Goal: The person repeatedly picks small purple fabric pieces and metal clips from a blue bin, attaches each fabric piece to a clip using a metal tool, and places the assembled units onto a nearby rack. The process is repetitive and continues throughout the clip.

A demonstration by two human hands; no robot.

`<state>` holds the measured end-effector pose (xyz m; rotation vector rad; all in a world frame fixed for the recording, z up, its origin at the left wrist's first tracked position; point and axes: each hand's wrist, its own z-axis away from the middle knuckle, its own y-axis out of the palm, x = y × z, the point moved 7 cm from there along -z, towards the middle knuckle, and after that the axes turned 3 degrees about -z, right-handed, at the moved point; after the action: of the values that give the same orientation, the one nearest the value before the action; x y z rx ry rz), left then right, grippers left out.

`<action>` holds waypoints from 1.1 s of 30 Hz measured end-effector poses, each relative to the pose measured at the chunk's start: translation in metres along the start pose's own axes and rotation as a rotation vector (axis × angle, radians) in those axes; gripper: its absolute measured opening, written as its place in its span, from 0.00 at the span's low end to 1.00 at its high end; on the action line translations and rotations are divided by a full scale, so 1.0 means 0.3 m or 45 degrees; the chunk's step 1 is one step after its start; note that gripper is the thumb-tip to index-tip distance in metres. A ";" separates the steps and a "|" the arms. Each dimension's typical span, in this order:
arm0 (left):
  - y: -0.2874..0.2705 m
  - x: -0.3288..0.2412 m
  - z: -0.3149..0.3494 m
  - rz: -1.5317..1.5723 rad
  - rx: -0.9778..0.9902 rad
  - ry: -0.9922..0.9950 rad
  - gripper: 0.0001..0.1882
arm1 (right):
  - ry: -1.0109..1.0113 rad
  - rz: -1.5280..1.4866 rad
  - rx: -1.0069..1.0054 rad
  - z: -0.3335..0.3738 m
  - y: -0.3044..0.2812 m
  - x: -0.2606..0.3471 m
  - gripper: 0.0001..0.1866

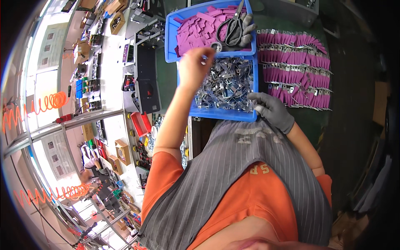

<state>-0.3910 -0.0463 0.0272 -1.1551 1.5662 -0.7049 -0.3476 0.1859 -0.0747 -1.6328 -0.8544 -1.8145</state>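
My bare left hand (192, 71) is over the left side of the lower blue bin (223, 113), close to the upper blue bin (170, 39). Its fingers are curled together and slightly blurred; whatever they hold cannot be made out. Small shiny metal brackets (227, 83) fill the lower bin. My right hand (275, 112), in a grey glove, is at that bin's right rim with fingers apart and nothing visible in them. Purple rectangular pieces (202, 27) lie in the upper bin, with black-handled scissors (233, 31), a grey glove (248, 31) and a small ring-shaped roll (216, 46).
Right of the bins, several rows of metal brackets with purple pieces (298, 75) lie on the dark green table (308, 118). A grey bin (291, 12) stands behind them. On the left are a black tray (148, 79), a red bin (141, 124) and coiled orange hoses (54, 101).
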 end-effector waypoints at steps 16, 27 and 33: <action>0.077 0.309 -0.085 1.561 -0.015 -0.809 0.04 | 0.224 -0.246 0.020 0.045 0.028 -0.065 0.16; 0.110 -0.177 0.243 1.161 0.316 -0.409 0.04 | -0.158 -0.393 -0.296 0.101 -0.126 0.270 0.12; 0.044 -0.266 0.223 0.505 0.126 0.069 0.05 | -0.448 -0.532 -0.214 0.152 -0.090 0.367 0.14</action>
<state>-0.3307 0.0396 0.0260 -0.7266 1.7198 -0.5437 -0.3511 0.2400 0.0347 -2.0397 -1.3093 -1.9398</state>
